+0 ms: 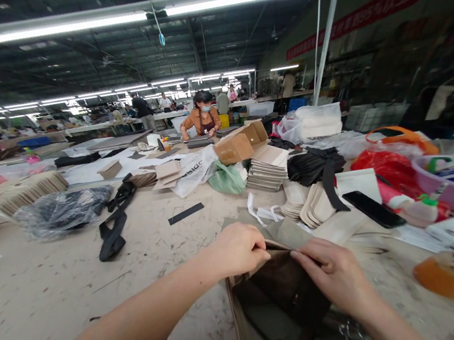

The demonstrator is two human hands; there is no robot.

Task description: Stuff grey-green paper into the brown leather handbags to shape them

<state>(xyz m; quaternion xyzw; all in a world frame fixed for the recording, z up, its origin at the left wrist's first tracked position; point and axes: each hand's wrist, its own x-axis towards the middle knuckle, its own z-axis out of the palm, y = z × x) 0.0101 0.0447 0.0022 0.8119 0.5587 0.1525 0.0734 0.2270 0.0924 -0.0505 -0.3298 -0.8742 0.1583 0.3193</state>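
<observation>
An open bag (268, 295) with a dark olive-brown lining stands at the table's near edge, its mouth facing me. My left hand (239, 248) is closed on the bag's far rim, fingers curled over the edge. Just to the right, my right hand (333, 268) pinches the same rim between thumb and fingers. Metal chain or hardware (352, 337) shows at the bag's lower right, below my right wrist. The bag's bottom lies outside the view. Beyond my hands lie grey-green fabric (287, 235) and white strips (261, 210).
A dark strip (186, 214), black straps (112, 234) and a plastic-wrapped bundle (65, 211) lie left. Stacked panels (267, 168), a phone (373, 209), a jar of orange liquid (444, 276) and a purple basin (452, 203) are right. A co-worker (201, 117) sits across the table.
</observation>
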